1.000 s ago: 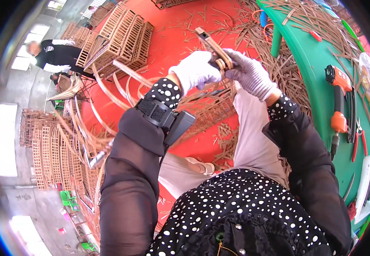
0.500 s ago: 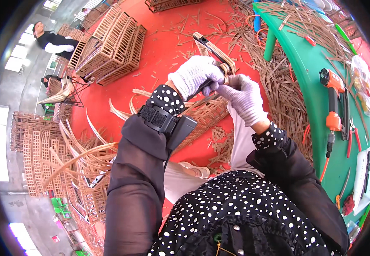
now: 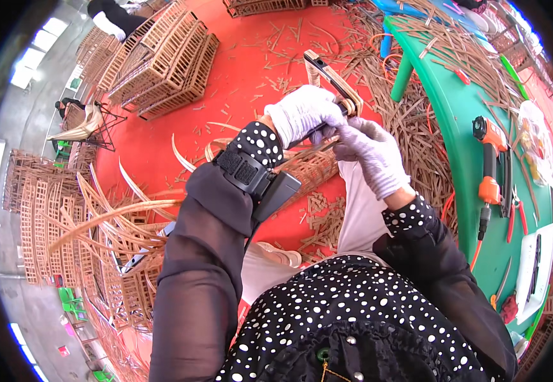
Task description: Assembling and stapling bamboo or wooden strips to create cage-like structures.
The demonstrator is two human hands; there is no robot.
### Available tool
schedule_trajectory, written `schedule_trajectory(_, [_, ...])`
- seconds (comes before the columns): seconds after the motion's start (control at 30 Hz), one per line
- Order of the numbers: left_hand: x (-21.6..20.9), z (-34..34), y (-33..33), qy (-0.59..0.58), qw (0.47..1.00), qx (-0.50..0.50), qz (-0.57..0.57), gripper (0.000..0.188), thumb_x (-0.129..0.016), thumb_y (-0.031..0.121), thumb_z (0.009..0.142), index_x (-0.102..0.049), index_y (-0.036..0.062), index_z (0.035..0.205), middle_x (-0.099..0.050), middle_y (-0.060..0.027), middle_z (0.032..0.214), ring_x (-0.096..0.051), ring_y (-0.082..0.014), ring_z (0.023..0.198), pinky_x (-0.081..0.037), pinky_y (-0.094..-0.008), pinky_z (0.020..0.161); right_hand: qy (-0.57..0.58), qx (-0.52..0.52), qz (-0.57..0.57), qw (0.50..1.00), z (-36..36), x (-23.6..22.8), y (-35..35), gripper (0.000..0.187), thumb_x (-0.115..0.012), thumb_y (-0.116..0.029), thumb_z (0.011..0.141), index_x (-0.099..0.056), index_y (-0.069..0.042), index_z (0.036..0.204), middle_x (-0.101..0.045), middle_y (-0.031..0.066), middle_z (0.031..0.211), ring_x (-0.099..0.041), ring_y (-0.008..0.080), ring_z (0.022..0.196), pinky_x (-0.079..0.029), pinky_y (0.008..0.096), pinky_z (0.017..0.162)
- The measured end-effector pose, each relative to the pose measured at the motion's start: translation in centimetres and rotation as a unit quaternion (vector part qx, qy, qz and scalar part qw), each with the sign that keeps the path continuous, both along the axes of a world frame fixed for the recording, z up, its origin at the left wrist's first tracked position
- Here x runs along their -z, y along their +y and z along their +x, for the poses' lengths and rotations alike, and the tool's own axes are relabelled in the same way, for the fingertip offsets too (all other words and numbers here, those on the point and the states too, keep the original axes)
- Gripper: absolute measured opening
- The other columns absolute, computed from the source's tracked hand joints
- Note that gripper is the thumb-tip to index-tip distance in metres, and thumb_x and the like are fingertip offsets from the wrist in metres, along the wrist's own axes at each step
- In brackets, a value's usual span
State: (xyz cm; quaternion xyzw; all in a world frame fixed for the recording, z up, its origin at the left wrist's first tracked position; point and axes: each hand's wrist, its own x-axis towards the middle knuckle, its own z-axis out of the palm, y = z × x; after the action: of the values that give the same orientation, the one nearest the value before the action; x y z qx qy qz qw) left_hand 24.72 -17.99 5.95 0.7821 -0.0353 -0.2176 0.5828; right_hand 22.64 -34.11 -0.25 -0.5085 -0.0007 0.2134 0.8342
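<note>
My left hand (image 3: 303,114), in a white knit glove, is closed around a long piece of pale bent wood strip with a black bar (image 3: 332,75) along it. The piece juts past my fist, away from me, and its far end bends round at a corner. My right hand (image 3: 373,156), also gloved, is beside the left with thumb and fingers pinched together; whatever lies between them is hidden. Below my hands, a woven wood-strip basket (image 3: 311,172) rests by my leg, with loose pale strips (image 3: 114,213) curving out to the left.
On the green table (image 3: 439,121) at right lie an orange and black nail gun (image 3: 493,159), red-handled pliers (image 3: 516,213), a plastic bag (image 3: 536,143) and a white tray (image 3: 547,254). Wood offcuts (image 3: 410,140) cover the red floor beside it. Stacked slatted crates (image 3: 162,60) stand far left, near another person.
Both hands and the bent piece have shifted slightly right in the picture. My right hand has dropped a little and its fingers have moved off the wood's near corner.
</note>
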Motion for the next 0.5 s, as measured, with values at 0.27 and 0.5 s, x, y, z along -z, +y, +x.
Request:
schedule_trajectory(0.27, [0.1, 0.0, -0.7, 0.035, 0.999, -0.001, 0.013, 0.016, -0.055, 0.018, 0.073, -0.057, 0.0033, 0.067, -0.052, -0.0031, 0.052, -0.046, -0.0092, 0.039, -0.036, -0.021, 0.035, -0.155, 0.074, -0.149, 0.974, -0.3, 0.9, 1.3, 0.039, -0.07, -0.016, 0.072, -0.049, 0.006, 0.097, -0.059, 0.008, 0.08, -0.057, 0.0116, 0.071, -0.048, 0.0228, 0.063])
schedule_trajectory(0.5, [-0.5, 0.2, -1.3, 0.103, 0.993, -0.055, 0.018, 0.032, -0.048, 0.037, 0.087, -0.057, 0.0083, 0.075, -0.051, 0.0016, 0.051, -0.041, -0.0075, 0.035, -0.032, -0.0213, 0.03, -0.031, 0.081, 0.015, 0.996, -1.1, 1.1, 1.9, 0.034, -0.067, -0.013, 0.074, -0.049, 0.005, 0.097, -0.057, 0.0073, 0.078, -0.056, 0.0115, 0.066, -0.05, 0.0239, 0.061])
